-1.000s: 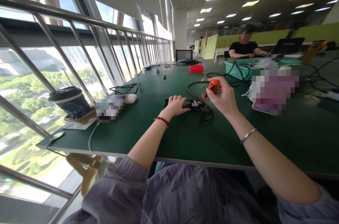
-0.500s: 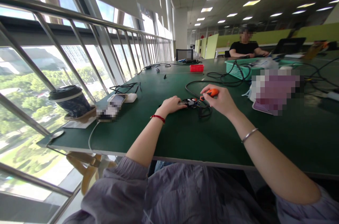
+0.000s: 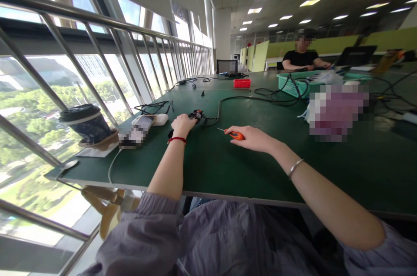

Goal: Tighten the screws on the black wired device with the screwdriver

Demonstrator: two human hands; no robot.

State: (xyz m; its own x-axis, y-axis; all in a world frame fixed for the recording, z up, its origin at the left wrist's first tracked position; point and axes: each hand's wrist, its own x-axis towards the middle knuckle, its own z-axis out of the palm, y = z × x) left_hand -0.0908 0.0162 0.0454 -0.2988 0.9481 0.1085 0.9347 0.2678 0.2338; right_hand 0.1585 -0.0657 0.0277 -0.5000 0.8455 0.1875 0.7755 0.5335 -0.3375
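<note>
My left hand [image 3: 183, 124] is closed around a small black device [image 3: 196, 114] with exposed parts, its exact kind unclear. Part of it is hidden under the palm. A black cable [image 3: 224, 100] runs from the device's right end across the table. To the right, my right hand [image 3: 252, 138] grips an orange-handled screwdriver [image 3: 236, 135]. Its thin metal shaft points left toward the device, with a gap between them. Both hands are low over the green table [image 3: 215, 167].
A lidded cup [image 3: 86, 124] and a phone [image 3: 143, 124] stand at the left. Farther back lies a small red bin [image 3: 242, 83]. A teal basket [image 3: 293, 87] with cables is at the right, near a blurred pink item [image 3: 339, 111]. Across the table sits another person [image 3: 301, 58].
My left hand has carried the black device left and away, its cable trailing. My right hand has lowered and moved left, drawing the screwdriver off the device and turning it to lie nearly flat.
</note>
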